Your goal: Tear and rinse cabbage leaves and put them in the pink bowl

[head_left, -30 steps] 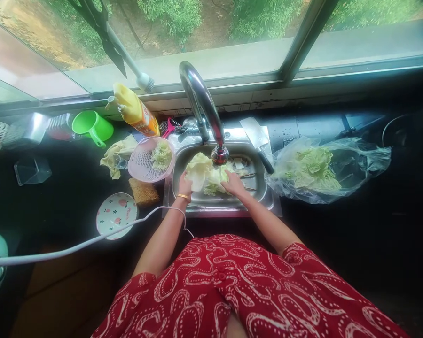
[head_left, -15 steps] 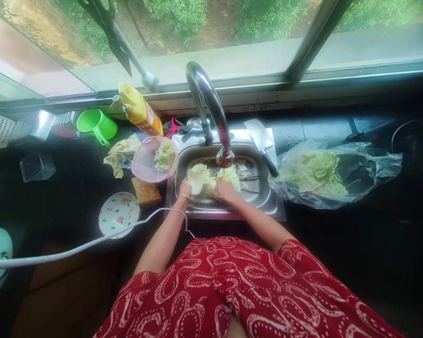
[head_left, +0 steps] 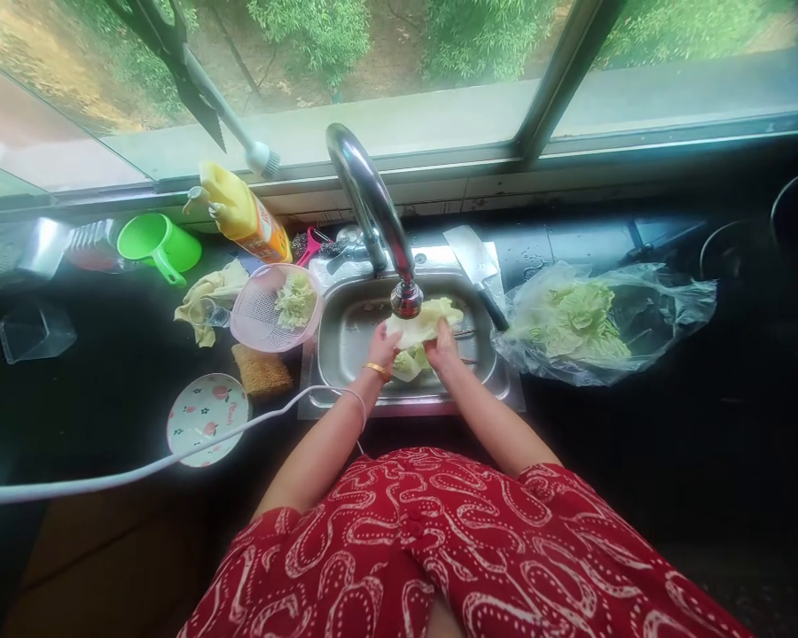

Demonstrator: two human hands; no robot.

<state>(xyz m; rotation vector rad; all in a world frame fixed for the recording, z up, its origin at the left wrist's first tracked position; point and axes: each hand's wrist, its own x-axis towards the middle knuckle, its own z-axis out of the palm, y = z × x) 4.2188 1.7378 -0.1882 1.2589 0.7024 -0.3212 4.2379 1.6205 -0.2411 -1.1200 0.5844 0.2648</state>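
head view: at the left end of the dark worktop (head_left: 120,350) a clear tray (head_left: 36,332) sits in from the back edge; a green mug (head_left: 160,246) and a yellow bottle (head_left: 243,213) stand near that edge, below the window (head_left: 439,115), with greenery outside. before them lie a pale cloth (head_left: 203,306) and a pink colander (head_left: 253,310) holding torn leaves (head_left: 296,299), at the sink's left rim. nearer the front edge are a brown sponge (head_left: 262,372) and a patterned plate (head_left: 196,412), crossed by a white cable (head_left: 106,487). inside the steel sink (head_left: 346,310), under the arched faucet (head_left: 372,177), the left hand (head_left: 382,346) pinches the left end of a pale cabbage leaf (head_left: 418,328) between thumb and fingers; the right hand (head_left: 442,344) grips its right end, though whether those fingers are spread i cannot tell. more leaves lie beneath. a cleaver (head_left: 466,257) rests at the sink's back right corner; beyond the right rim a clear bag (head_left: 668,310) holds cabbage (head_left: 578,319).
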